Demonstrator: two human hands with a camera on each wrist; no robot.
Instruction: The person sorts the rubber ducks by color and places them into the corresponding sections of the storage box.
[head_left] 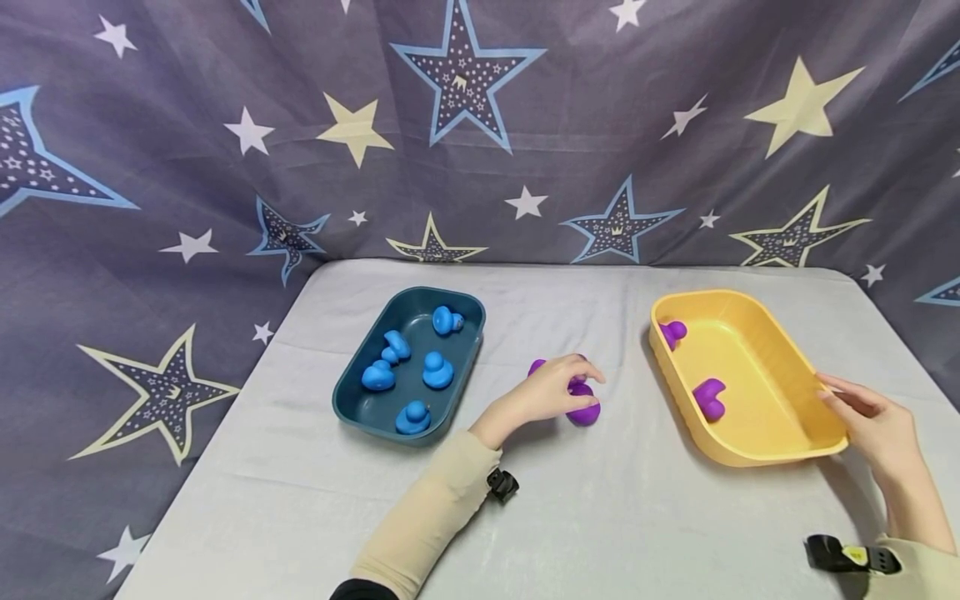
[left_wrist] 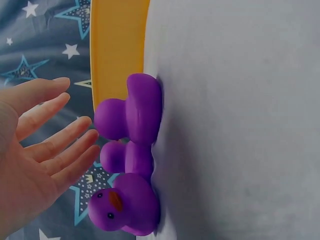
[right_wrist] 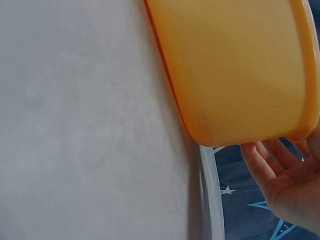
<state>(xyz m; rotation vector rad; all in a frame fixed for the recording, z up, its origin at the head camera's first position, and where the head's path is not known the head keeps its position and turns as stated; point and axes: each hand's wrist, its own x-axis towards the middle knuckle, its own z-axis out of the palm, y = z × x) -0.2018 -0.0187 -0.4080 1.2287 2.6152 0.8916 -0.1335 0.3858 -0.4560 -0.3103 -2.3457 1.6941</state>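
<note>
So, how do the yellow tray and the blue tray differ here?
Colour: the yellow tray is a warm yellow; the blue tray is a dark teal-blue.
Contents: the yellow tray shows two purple ducks; the blue tray has five blue ducks.
Contact: the right hand holds the yellow tray's rim; no hand touches the blue tray.
Both are open-topped with rounded corners.

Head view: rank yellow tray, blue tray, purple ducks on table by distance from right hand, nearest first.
1. Yellow tray: right side, touching the right hand.
2. Purple ducks on table: middle, by the left hand.
3. Blue tray: left side.
</note>
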